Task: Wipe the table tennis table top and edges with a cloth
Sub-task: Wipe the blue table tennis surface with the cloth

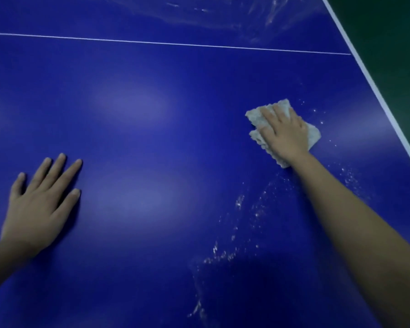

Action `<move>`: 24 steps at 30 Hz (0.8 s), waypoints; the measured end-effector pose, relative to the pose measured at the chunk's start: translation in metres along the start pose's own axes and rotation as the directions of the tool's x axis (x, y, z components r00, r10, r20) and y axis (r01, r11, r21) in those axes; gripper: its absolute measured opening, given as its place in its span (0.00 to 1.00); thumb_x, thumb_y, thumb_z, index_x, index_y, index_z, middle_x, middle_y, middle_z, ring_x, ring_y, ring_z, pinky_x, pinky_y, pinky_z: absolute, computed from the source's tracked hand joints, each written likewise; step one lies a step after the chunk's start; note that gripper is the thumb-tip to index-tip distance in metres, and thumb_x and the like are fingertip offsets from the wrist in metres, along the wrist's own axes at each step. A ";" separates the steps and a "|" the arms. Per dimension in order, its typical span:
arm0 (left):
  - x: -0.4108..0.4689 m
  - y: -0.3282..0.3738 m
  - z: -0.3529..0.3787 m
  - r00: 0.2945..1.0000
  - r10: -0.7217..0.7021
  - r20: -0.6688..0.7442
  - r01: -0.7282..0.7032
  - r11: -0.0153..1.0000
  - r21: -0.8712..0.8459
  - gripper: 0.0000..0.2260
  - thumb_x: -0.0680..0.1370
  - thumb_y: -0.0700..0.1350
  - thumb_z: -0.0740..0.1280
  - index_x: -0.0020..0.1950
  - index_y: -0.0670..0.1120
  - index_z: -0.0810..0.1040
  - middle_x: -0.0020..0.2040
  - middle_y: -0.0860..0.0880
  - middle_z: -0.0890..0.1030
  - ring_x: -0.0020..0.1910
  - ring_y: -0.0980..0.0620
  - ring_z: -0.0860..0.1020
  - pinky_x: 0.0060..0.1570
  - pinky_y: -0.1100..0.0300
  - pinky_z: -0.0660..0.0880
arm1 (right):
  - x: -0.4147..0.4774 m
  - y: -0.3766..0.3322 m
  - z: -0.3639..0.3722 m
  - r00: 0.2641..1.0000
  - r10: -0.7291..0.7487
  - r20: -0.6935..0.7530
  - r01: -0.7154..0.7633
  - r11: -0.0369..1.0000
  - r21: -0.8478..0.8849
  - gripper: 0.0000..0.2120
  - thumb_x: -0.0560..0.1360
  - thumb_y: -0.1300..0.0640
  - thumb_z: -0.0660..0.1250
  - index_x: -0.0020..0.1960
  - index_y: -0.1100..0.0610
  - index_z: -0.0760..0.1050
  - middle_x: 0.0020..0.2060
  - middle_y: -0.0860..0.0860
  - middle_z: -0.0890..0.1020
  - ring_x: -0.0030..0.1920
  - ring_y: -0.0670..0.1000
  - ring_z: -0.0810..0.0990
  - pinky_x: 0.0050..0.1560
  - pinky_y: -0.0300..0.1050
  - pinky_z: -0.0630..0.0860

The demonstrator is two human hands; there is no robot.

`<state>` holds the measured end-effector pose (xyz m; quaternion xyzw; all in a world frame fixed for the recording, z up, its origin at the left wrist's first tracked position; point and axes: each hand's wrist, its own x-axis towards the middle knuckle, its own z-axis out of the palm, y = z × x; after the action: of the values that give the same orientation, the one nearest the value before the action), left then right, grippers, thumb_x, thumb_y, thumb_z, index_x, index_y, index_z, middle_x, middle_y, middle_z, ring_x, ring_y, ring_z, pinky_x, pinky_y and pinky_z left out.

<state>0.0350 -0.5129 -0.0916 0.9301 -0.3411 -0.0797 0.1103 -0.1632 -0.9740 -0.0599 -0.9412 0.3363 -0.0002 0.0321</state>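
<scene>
Cloth (pale grey, crumpled) [255, 118] is pinned on the dark blue table [152, 129] near its right edge by the right hand [285, 133], fingers [268, 114] extended flat. Left hand [38, 204] is rested flat, empty. Judged light, limp: best held under the palm.

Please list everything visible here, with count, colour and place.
table top: one, blue, fills most of view
thin line: one, white, across its far part
edge band: one, white, along its right side
cloth: one, pale grey, on the table top, right of centre
wet specks: many, whitish, around the cloth
floor: one area, dark green, top right
left hand: one, flat on the table top, lower left
right hand: one, flat on the cloth
</scene>
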 end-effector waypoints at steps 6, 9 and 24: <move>-0.003 0.011 -0.007 1.000 -0.012 -0.003 0.012 0.999 0.039 0.28 0.76 0.61 0.43 0.76 0.58 0.53 0.76 0.54 0.51 0.75 0.52 0.50 0.69 0.44 0.48 | -0.102 -0.086 0.008 0.963 -0.271 0.002 0.271 0.963 -0.011 0.26 0.76 0.44 0.49 0.70 0.50 0.67 0.70 0.53 0.68 0.67 0.61 0.65 0.64 0.56 0.61; -0.002 0.009 -0.006 1.000 0.006 -0.013 -0.006 0.998 0.059 0.28 0.76 0.61 0.43 0.76 0.58 0.53 0.77 0.52 0.53 0.75 0.51 0.51 0.69 0.44 0.48 | -0.201 -0.142 0.012 0.800 -0.599 -0.022 0.599 0.801 0.010 0.24 0.73 0.43 0.55 0.65 0.50 0.74 0.65 0.53 0.74 0.66 0.61 0.66 0.65 0.56 0.58; -0.058 0.042 -0.014 0.980 0.127 -0.155 -0.144 0.984 -0.101 0.20 0.81 0.45 0.52 0.72 0.43 0.65 0.74 0.40 0.61 0.74 0.44 0.56 0.70 0.44 0.49 | -0.255 -0.122 0.002 0.983 -0.165 0.085 0.152 0.979 0.134 0.23 0.79 0.46 0.54 0.73 0.39 0.59 0.77 0.55 0.47 0.76 0.53 0.47 0.72 0.49 0.43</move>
<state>-0.0315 -0.5042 -0.0631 0.9004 -0.3896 -0.0217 0.1924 -0.2837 -0.7185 -0.0495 -0.9600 0.2575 0.0211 0.1078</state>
